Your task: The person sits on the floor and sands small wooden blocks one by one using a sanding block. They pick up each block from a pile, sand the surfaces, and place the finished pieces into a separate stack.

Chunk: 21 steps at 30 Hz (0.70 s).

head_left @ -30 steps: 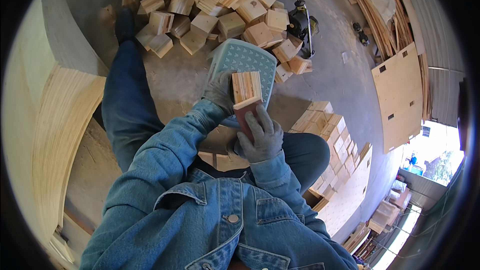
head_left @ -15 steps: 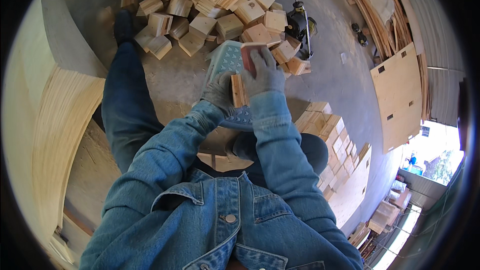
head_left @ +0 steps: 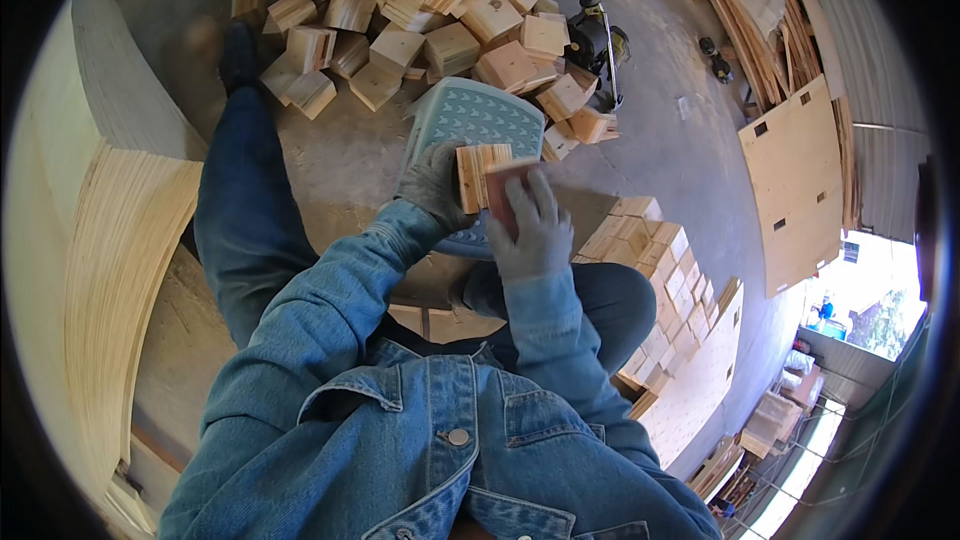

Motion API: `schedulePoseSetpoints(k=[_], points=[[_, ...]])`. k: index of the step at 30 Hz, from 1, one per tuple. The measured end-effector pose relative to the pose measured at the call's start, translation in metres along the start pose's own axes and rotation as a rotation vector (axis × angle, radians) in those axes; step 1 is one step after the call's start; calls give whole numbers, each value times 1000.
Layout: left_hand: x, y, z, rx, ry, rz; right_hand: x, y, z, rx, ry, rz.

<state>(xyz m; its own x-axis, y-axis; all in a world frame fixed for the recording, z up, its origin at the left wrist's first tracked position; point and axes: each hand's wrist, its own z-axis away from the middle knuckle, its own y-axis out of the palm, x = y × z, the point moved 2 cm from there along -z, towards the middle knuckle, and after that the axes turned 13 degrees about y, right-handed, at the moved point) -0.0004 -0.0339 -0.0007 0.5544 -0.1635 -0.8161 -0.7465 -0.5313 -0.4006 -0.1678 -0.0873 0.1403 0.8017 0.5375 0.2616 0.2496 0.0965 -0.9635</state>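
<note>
My gloved left hand (head_left: 432, 185) grips a layered wooden block (head_left: 470, 176) by its left side, over a teal plastic stool (head_left: 470, 110) with a raised pattern on top. In my gloved right hand (head_left: 532, 225) is a reddish-brown sanding block (head_left: 507, 198), its fingers laid over the back. The sanding block is against or very near the wooden block's right side; exact contact is hard to tell. Part of the wooden block is hidden behind the sanding block.
A heap of loose wooden blocks (head_left: 450, 48) lies beyond the stool, with a black power saw (head_left: 598, 40) at its right. Stacked blocks (head_left: 650, 255) stand on a board by my right knee. Plywood sheets (head_left: 150, 190) rise at the left; a slotted panel (head_left: 795, 185) leans at right.
My right hand has drawn the sanding block back toward me and slightly right, uncovering more of the wooden block and the stool top. My left hand keeps its hold.
</note>
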Motion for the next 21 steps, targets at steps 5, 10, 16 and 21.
schedulePoseSetpoints(k=[5, 10, 16, 21], points=[[24, 12, 11, 15, -51, 29, 18, 19, -107, 56, 9, -182], [-8, 7, -6, 10, -12, 6, -54, 66, -129, 170, 130, -765], [-18, -22, -12, 125, -26, -121, -33, 5, -21, 427, 478, -1028], [-23, -20, -14, 172, -159, -140, -50, 3, 11, 449, 593, -1207]])
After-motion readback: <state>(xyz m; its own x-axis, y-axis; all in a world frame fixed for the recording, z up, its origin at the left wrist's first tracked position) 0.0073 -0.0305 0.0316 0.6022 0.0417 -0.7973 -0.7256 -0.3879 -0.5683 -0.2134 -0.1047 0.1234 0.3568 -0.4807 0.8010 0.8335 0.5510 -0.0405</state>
